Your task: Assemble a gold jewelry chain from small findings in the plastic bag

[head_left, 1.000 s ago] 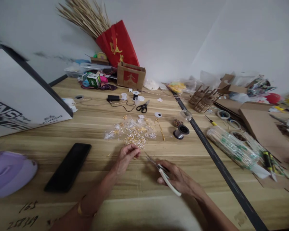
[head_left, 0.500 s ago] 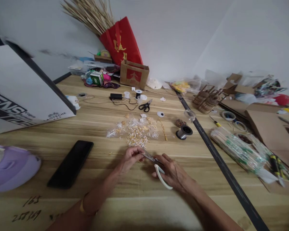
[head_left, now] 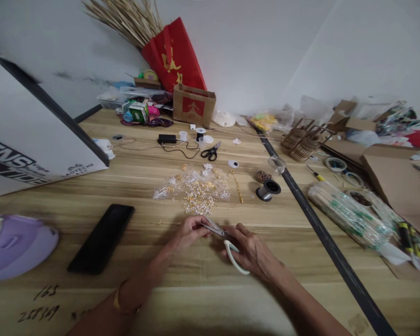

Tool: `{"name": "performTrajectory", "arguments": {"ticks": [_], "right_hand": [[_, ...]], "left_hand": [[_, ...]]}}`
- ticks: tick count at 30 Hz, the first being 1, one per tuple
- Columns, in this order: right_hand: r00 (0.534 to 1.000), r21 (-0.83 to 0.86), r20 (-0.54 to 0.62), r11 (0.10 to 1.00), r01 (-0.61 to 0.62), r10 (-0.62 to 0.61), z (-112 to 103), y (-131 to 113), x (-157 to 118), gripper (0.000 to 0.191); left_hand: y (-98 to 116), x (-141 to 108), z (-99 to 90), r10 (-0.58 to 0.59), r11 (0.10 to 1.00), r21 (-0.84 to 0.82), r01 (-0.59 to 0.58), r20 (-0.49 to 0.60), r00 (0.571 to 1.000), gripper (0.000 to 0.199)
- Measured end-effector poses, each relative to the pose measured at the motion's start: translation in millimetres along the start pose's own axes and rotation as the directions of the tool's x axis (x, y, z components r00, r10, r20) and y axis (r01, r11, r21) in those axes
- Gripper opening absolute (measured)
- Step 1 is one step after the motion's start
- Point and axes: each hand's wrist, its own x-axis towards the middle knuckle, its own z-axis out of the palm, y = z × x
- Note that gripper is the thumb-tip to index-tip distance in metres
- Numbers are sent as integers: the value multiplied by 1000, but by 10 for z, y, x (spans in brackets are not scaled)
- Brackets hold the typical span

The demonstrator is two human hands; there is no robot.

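My right hand (head_left: 250,249) is wrapped round a pair of scissors (head_left: 217,230) with pale handles, their blades pointing left and parted. The blade tips reach the fingertips of my left hand (head_left: 188,233), which are pinched together; what they hold is too small to make out. Just beyond both hands lies a heap of small gold and clear beads or charms (head_left: 198,204), with small clear bags (head_left: 192,179) behind it. A short gold chain (head_left: 238,189) lies right of the heap. Thin gold bits (head_left: 160,222) rest left of my left hand.
A wire spool (head_left: 268,190) stands to the right, near a dark strip (head_left: 311,214) across the table. Black scissors (head_left: 211,152) lie farther back. On the left are a phone (head_left: 101,238), a purple object (head_left: 24,247) and a large white box (head_left: 38,116). Wrapped sticks (head_left: 346,214) lie right.
The scissor blades stand wider apart at my left fingertips. Both hands stay in nearly the same place, and the view has shifted slightly.
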Motion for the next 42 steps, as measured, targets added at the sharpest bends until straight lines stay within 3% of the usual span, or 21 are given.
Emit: {"name": "performTrajectory", "arguments": {"ticks": [15, 36, 42], "right_hand": [[1000, -27, 13, 999, 26, -26, 3, 27, -52, 39], [999, -79, 32, 997, -5, 8, 19, 18, -82, 42], [1000, -42, -5, 999, 3, -3, -10, 66, -77, 35]], "left_hand": [[-3, -3, 8, -59, 994, 97, 57, 13, 998, 27], [-41, 13, 13, -45, 996, 80, 43, 21, 999, 26], [-42, 4, -2, -16, 997, 78, 13, 37, 999, 27]]}}
